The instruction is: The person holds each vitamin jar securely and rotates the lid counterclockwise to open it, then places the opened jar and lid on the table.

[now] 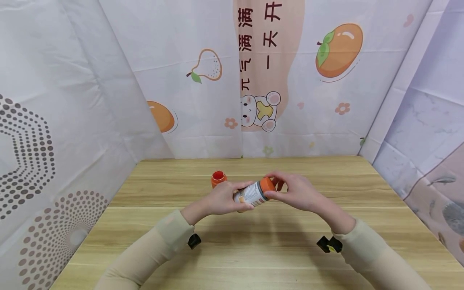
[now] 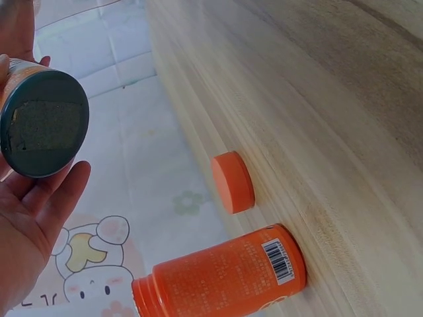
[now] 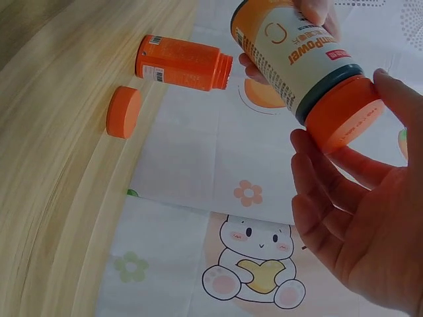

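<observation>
A pill bottle (image 1: 251, 195) with a white and orange label is tilted above the table, its orange cap (image 1: 267, 186) pointing right. My left hand (image 1: 222, 198) grips the bottle around its body. On the cap, the thumb and fingers of my right hand (image 1: 297, 191) pinch the rim; the cap sits on the bottle's dark neck band. In the left wrist view the bottle's dark base (image 2: 49, 125) faces the camera. Behind my left hand stands an upright orange bottle (image 3: 182, 63), its mouth uncovered. A loose orange lid (image 3: 123, 112) lies on the table near it.
The wood-grain table (image 1: 232, 257) reaches to a printed cloth backdrop (image 1: 203, 121). Cloth walls rise at the left and right sides. Small black devices (image 1: 329, 244) hang at both wrists.
</observation>
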Motion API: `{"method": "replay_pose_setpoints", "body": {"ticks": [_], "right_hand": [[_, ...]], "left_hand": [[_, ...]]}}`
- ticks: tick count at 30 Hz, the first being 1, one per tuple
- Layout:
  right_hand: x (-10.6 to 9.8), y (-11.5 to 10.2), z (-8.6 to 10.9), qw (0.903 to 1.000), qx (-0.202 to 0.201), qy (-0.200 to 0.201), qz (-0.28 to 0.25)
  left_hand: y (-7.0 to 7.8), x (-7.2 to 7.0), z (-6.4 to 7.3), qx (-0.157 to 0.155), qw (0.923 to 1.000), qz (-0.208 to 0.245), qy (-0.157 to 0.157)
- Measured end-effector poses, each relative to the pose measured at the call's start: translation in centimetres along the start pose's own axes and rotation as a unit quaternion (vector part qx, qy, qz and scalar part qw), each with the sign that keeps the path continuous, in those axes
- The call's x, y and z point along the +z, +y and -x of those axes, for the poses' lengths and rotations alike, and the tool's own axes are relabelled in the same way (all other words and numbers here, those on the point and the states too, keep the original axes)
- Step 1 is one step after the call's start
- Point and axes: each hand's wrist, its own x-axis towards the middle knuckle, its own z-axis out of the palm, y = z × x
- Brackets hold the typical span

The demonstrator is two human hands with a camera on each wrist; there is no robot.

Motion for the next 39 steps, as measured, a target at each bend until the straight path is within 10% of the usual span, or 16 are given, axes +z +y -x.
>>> {"method": "replay_pose_setpoints", "body": {"ticks": [19, 39], "right_hand": [[-0.11, 0.1, 0.28, 0.9972, -0.07, -0.016, -0.02], [-0.16, -0.42, -0.28, 0.9984, 0.035, -0.041, 0.019]], "left_hand": [[-0.5, -0.02, 0.3, -0.015, 0.9998, -0.007, -0.009], [-0.51, -0.06, 0.34, -0.013, 0.9998, -0.002, -0.017]]}}
